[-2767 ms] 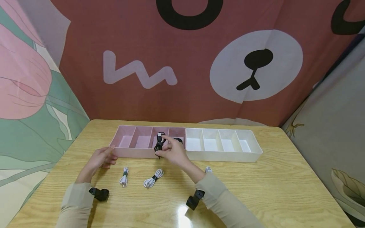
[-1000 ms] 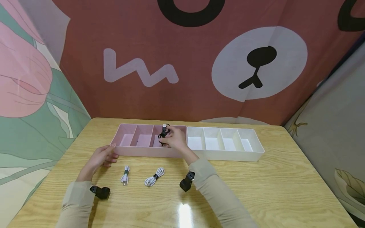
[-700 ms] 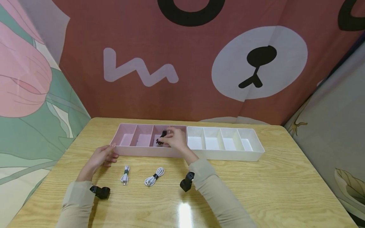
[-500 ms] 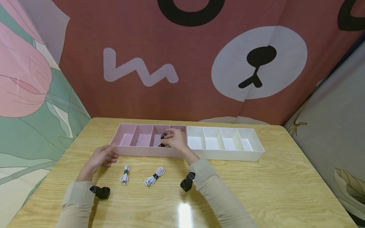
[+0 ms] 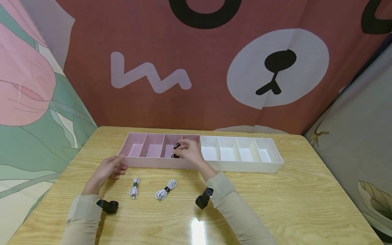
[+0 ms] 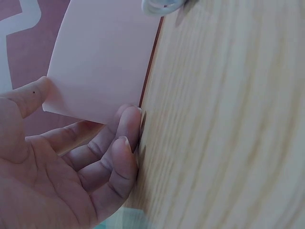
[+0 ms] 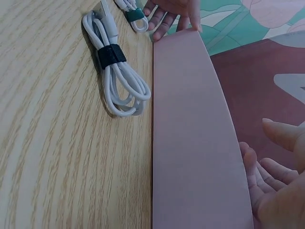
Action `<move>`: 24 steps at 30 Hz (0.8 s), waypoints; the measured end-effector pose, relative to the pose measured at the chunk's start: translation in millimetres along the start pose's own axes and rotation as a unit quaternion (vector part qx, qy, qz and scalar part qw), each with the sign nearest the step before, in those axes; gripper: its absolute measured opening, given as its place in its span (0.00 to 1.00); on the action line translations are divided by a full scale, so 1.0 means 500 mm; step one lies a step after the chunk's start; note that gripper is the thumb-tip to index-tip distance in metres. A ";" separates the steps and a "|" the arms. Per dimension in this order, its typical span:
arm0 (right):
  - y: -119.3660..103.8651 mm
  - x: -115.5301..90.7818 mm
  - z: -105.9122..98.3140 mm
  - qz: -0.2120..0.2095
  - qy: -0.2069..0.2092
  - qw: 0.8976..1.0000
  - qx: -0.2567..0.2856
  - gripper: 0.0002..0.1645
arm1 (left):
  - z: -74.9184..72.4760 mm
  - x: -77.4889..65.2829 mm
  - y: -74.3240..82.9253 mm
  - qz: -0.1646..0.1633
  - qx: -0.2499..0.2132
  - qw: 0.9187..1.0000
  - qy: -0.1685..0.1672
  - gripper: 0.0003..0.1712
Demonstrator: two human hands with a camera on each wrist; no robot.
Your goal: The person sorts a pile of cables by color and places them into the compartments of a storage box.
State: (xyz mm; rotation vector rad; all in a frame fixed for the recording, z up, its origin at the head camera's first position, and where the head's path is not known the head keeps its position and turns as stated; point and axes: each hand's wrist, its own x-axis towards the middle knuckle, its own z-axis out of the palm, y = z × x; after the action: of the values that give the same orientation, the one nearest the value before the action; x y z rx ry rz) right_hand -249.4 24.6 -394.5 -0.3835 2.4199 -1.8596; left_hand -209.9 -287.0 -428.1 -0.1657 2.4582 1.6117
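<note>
A long pink organizer box (image 5: 147, 162) with dividers stands toward the back of the table. My left hand (image 5: 108, 169) grips its near left corner; in the left wrist view the thumb (image 6: 29, 97) is at the rim and the other fingers curl against the end near the tabletop. My right hand (image 5: 189, 151) is over the right part of the box, fingertips inside the third compartment. A bundled black cable (image 5: 176, 156) lies there just under those fingertips, partly hidden by them. In the right wrist view, the right thumb (image 7: 282, 133) stands apart from the fingers, with nothing between them.
A white organizer box (image 5: 242, 166) with dividers adjoins the pink one on the right. Before the pink box lie two bundled white cables, one with a green tie (image 5: 134, 188), the other with a black tie (image 5: 165, 190). Patterned cloth (image 5: 147, 112) hangs behind the table.
My right hand has carried the black cable from above the pink box's front wall down into the third compartment, and its fingers have parted from it. My left hand stays at the corner.
</note>
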 end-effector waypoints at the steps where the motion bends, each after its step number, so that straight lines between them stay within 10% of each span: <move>1: 0.000 -0.001 -0.001 0.001 0.002 1.000 0.005 0.26 | 0.000 0.001 0.000 0.000 0.000 1.000 0.000 0.41; 24: -0.016 -0.026 -0.023 0.004 0.005 0.999 0.032 0.24 | 0.002 0.000 -0.002 0.001 -0.001 1.000 -0.002 0.40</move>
State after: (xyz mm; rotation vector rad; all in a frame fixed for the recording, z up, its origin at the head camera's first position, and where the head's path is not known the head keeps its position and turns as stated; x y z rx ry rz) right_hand -237.8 36.3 -384.9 -0.3625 2.3581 -1.9335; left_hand -209.9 -286.7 -429.3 -0.1588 2.4548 1.6126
